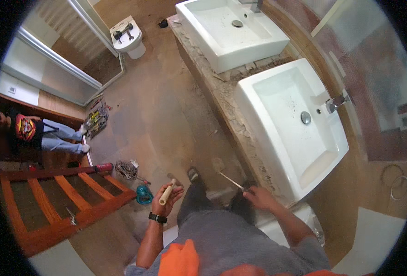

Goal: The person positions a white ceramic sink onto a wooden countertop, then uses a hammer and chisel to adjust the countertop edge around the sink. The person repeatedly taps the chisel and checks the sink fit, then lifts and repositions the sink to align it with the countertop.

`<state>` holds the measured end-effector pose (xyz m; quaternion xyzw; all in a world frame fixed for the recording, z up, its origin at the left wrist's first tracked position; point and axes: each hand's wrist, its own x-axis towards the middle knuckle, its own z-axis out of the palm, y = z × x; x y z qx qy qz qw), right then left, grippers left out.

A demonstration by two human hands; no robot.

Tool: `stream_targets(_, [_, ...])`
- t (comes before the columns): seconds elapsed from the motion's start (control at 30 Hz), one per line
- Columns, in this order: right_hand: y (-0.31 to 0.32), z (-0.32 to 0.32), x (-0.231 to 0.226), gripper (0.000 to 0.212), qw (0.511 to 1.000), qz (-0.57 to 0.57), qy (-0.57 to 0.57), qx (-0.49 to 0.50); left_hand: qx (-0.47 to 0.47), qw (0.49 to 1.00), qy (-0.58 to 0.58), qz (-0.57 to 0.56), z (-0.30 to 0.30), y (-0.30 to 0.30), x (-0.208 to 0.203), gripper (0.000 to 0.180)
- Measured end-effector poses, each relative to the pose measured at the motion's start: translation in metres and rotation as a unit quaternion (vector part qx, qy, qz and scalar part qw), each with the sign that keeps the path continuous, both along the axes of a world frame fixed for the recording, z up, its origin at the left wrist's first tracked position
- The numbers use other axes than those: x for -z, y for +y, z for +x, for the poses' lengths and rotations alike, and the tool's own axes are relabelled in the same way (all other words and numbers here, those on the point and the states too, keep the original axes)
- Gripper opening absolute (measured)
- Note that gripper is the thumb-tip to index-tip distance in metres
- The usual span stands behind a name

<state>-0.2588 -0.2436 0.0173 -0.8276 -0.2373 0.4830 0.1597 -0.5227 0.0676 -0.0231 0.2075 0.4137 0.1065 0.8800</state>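
Note:
My left hand (pixel 168 201), with a dark watch at the wrist, holds a hammer (pixel 168 193) by its pale wooden handle. The handle's end tilts up toward me, and the small, blurred head lies beyond my fingers. My right hand (pixel 261 198) is closed around the dark end of a long thin pale rod (pixel 231 180); its exact kind is unclear. The rod points forward and left, beside the rough edge of the counter (pixel 255 152). Close to my right hand is the near white basin (pixel 277 133), with dark crumbs in its bowl.
A second white basin (pixel 222 57) sits farther along the counter. Tools lie on the toilet lid (pixel 129 40). At left are a wooden ladder-like frame (pixel 61 221), a teal power tool (pixel 144 194), a tangled bundle (pixel 126 170), a tool pile (pixel 96 120) and a standing person (pixel 51 133).

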Motion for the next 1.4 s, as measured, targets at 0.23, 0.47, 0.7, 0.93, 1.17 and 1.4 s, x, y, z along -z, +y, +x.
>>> stream_targets(0.23, [0.106, -0.007, 0.06, 0.056, 0.999, -0.012, -0.042, 0.005, 0.248, 0.961, 0.105, 0.061, 0.002, 0.129, 0.017, 0.054])
stream_targets(0.47, [0.164, 0.001, 0.066, 0.053, 0.99, 0.04, -0.095, 0.091, 0.252, 0.924, 0.287, 0.028, 0.007, 0.199, 0.12, 0.022])
stream_targets(0.7, [0.213, 0.05, 0.088, 0.049, 0.965, 0.074, -0.054, 0.244, 0.25, 0.903, 0.165, 0.307, 0.088, 0.23, 0.038, 0.028])
stream_targets(0.93, [0.269, 0.153, 0.046, 0.053, 0.969, 0.124, -0.037, 0.211, 0.327, 0.775, 0.255, 0.477, 0.177, 0.346, 0.043, 0.033])
stream_targets(1.17, [0.29, 0.214, 0.009, 0.053, 0.972, 0.108, -0.015, 0.21, 0.31, 0.714, 0.155, 0.609, 0.368, 0.396, -0.069, 0.033])
stream_targets(1.4, [0.317, 0.214, -0.009, 0.048, 0.946, 0.022, -0.039, 0.32, 0.395, 0.423, -0.019, 0.815, 0.623, 0.45, -0.127, 0.031])
